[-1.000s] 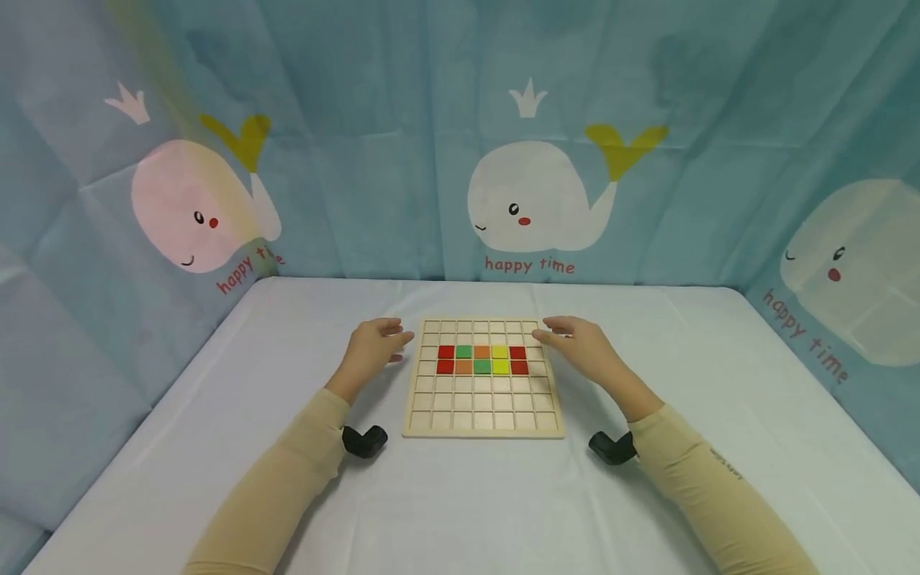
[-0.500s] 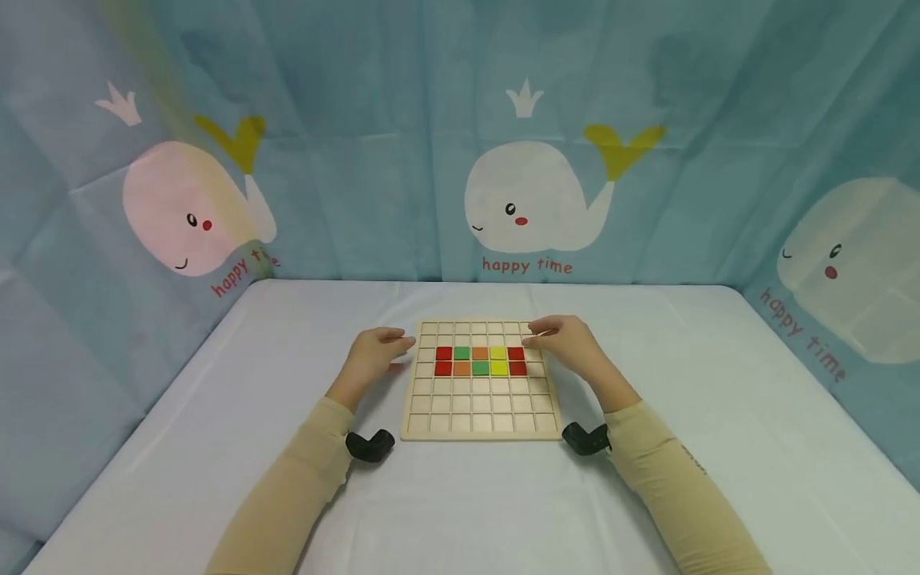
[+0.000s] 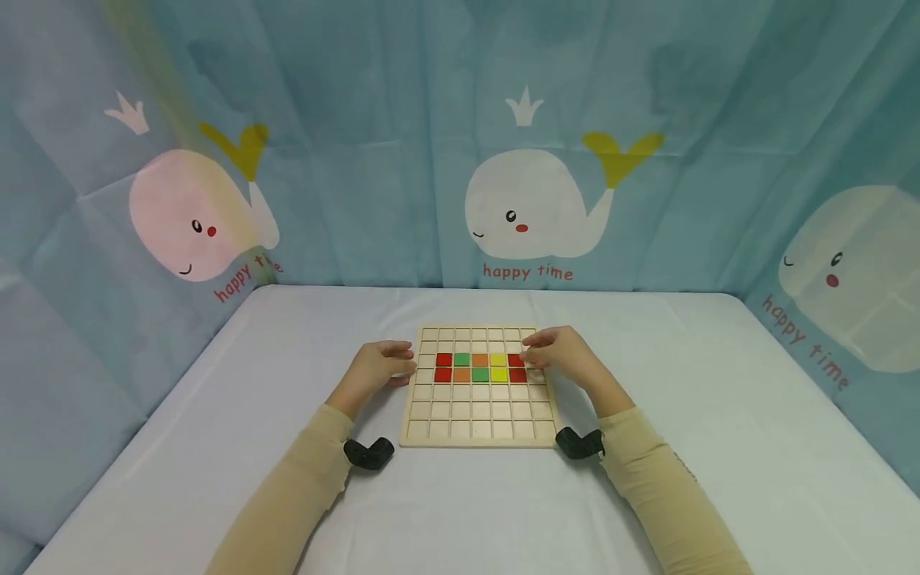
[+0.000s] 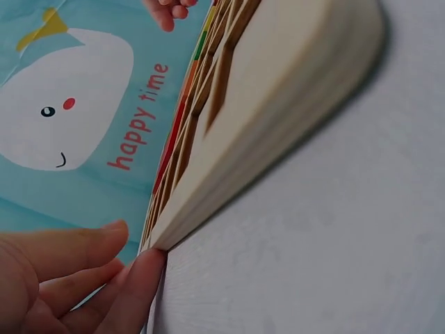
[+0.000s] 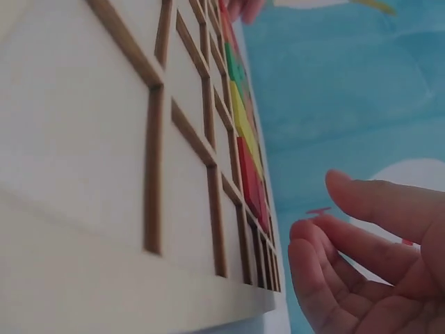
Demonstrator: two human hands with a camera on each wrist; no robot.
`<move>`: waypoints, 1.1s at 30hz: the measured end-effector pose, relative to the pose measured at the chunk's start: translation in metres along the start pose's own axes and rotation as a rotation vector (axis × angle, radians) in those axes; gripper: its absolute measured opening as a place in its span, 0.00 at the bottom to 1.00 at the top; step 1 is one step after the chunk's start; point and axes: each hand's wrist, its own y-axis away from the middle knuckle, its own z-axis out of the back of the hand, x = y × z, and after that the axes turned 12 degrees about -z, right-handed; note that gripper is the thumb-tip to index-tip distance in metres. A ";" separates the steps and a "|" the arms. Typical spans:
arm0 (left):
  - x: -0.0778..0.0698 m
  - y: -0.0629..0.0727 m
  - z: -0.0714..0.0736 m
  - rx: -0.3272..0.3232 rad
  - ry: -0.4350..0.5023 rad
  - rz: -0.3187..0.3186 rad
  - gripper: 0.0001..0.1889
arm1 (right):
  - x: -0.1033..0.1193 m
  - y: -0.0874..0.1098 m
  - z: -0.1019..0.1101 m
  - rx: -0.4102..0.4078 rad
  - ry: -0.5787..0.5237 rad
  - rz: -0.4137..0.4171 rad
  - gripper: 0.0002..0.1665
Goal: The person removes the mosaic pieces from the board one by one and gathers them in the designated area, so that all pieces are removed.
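A light wooden grid board (image 3: 480, 432) lies on the table with two rows of square tiles set side by side in its cells. The far row runs red, green (image 3: 461, 360), orange, yellow (image 3: 498, 360), red (image 3: 513, 360); the near row runs red, orange (image 3: 461, 374), green, yellow, red. My left hand (image 3: 374, 367) is at the board's left edge, and in the left wrist view one fingertip touches that edge (image 4: 229, 188). Over the right side of the board, my right hand (image 3: 564, 351) has its fingertips near the far red tile. Loosely bent, its fingers (image 5: 316, 278) hold nothing.
A white cloth (image 3: 460, 511) covers the table. Blue curtains printed with whales (image 3: 528, 204) stand behind it and on both sides. Each wrist carries a black camera mount, the left one (image 3: 369, 454) and the right one (image 3: 578, 443).
My right hand has come left and nearer, from the board's far right corner to beside the far red tile. My left hand stays at the left edge. The tiles keep their places.
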 end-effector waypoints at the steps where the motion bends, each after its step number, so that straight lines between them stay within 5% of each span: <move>1: 0.000 0.000 0.000 0.011 0.000 -0.002 0.28 | -0.001 -0.001 0.001 0.006 0.012 -0.004 0.23; 14: -0.003 -0.002 0.003 0.125 -0.038 -0.003 0.29 | -0.009 -0.007 0.006 0.072 0.047 -0.085 0.23; 33: 0.002 0.000 0.002 0.104 -0.062 0.027 0.27 | -0.005 -0.013 0.001 0.079 0.043 -0.126 0.22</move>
